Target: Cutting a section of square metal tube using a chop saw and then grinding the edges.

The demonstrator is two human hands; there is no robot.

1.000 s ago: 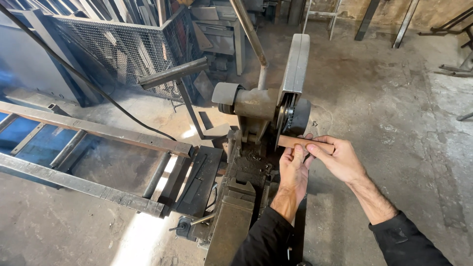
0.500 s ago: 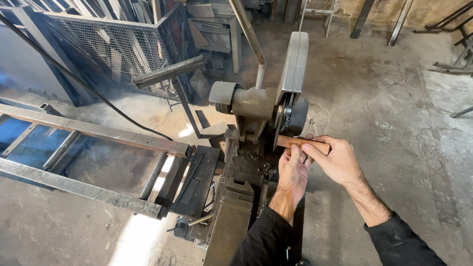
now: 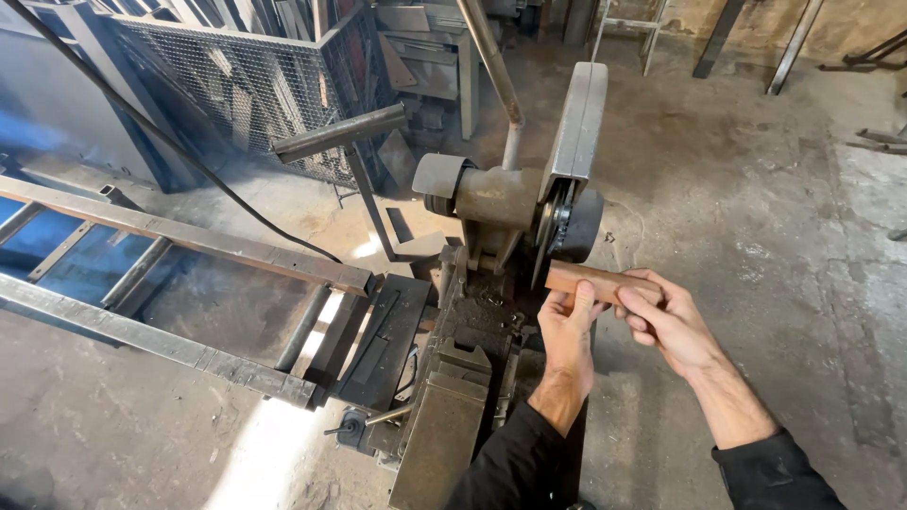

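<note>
Soft daylight fills the picture, and it is bright enough to see well. A very bright patch of sun lies on the floor [image 3: 269,444] at the lower left and glares white, while the upper left of the frame looks dark and a bit blue. The middle is sharp, but straight bars bend near the edges, and the far top is a little fuzzy.

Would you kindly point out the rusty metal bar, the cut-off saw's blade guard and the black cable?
rusty metal bar [image 3: 590,280], head view, its top face.
blade guard [image 3: 576,132], head view, its flat side.
black cable [image 3: 170,151], head view, mid-span.
</note>
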